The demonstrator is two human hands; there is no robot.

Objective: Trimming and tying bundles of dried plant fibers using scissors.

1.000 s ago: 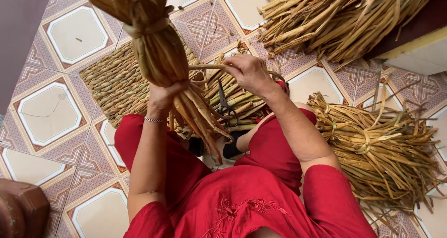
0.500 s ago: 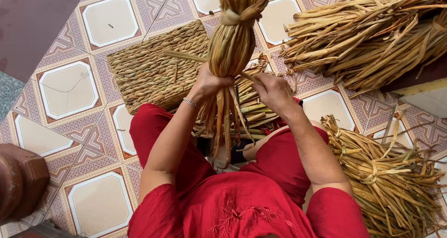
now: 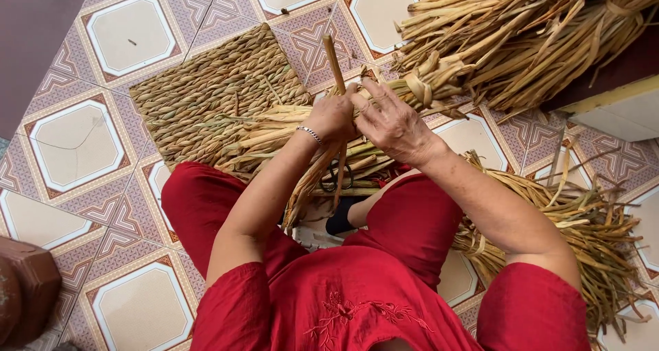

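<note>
Two hands meet just above the middle of the head view, both closed on dried plant stalks. The left hand [image 3: 334, 116] has its grip wrapped tight round a single upright stalk [image 3: 334, 64] that points toward twelve o'clock, with loose strands hanging below the fist toward six o'clock. The right hand [image 3: 391, 123] lies just beside it at three o'clock, fingers spread and pressed over a tied bundle of stalks [image 3: 419, 90]; its grip looks clamped on that bundle, though the fingertips are partly hidden.

The bundle stretches from the hands toward two o'clock and is already bound with a knotted strip near its thick end. A flat woven mat [image 3: 213, 97] lies on the tiled floor [image 3: 75, 145] at ten o'clock and looks finished across the part that shows. What seems left: a large heap of loose stalks [image 3: 542, 35] at one o'clock and another sheaf [image 3: 583, 227] at four o'clock, both untouched. Dark scissors [image 3: 336, 176] rest below the hands, over the lap in red cloth.
</note>
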